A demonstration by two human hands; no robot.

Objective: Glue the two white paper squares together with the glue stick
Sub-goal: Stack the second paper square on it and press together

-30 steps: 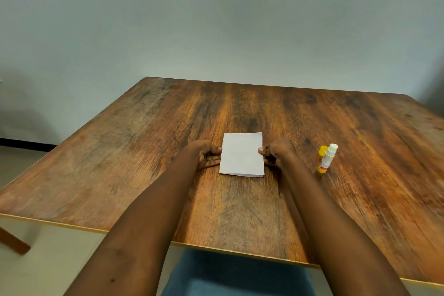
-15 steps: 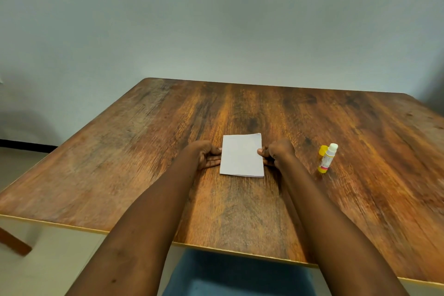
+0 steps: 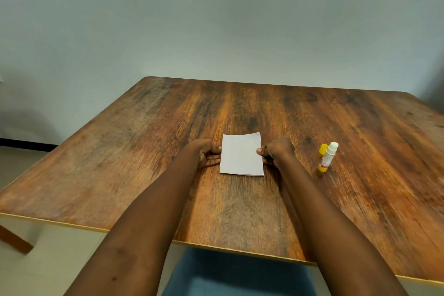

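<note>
A wooden table (image 3: 312, 199) is seen from above and behind two bare forearms, w/ a plain grey wall beyond. Two white paper squares (image 3: 241, 154) lie stacked as one near the table's middle; only the top sheet shows, w/ a thin second edge visible along the near-right side. The left hand (image 3: 204, 152) is held against the stack's left edge, fingers curled together, thumb tip touching the paper. The right hand (image 3: 276, 151) is held likewise against the right edge, fingers curled together, thumb tip on the paper. Neither hand is closed around anything; the sheets are only pinched lightly sideways between the two.

Compared w/ the views half a sec and one sec back, almost nothing has been moved: paper, both hands and glue are found in the same spots. A steady press or squaring-up of the edges is suggested, i.e. probably the final step, though whether glue has been applied can't be told.

The glue stick (image 3: 327, 157) is seen well to the right of the right hand, untouched, w/ its yellow cap (image 3: 323, 148) off and lying just beside it.
</note>
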